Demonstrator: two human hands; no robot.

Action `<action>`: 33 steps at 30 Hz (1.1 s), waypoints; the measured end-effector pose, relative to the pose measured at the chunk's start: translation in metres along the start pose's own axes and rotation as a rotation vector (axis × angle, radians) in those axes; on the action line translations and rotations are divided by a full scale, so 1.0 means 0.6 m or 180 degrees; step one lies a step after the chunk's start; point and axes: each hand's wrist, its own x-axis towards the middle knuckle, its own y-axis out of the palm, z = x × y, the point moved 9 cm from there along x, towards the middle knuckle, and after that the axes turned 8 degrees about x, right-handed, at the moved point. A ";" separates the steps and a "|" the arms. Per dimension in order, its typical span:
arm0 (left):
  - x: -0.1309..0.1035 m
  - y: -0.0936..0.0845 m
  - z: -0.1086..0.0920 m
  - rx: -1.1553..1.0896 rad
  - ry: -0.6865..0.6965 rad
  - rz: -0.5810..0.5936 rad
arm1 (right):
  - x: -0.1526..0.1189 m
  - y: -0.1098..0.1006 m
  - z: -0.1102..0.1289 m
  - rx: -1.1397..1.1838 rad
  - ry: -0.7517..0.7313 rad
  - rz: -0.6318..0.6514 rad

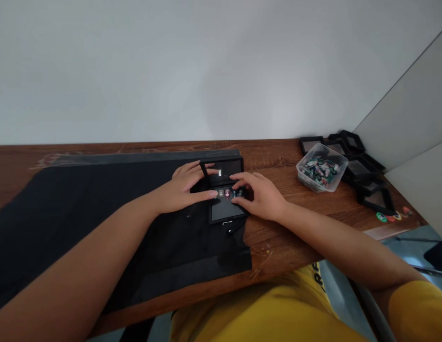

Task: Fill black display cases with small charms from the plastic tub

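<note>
A black case (228,211) with a raised clear-windowed lid (226,168) stands on a black mat (81,199). Several small shiny pieces, one of them a pink piece (227,193), lie in a row along the back of its base. My left hand (188,185) is at the case's left side, fingers apart, the thumb by the left end of the row and the fingers at the lid. At the right side is my right hand (258,192), thumb and index finger apart near the row's right end; whether it touches a piece is unclear.
On the wooden table (277,237), a clear plastic tub (322,168) of small colourful pieces stands to the right. Several black frames (361,166) lie behind and beside it. Small colourful round items (381,217) are near the right edge. A wall rises behind.
</note>
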 end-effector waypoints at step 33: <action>-0.001 0.006 0.000 0.0237 0.0029 -0.0165 | -0.016 -0.025 0.016 -0.0382 -0.0118 -0.0155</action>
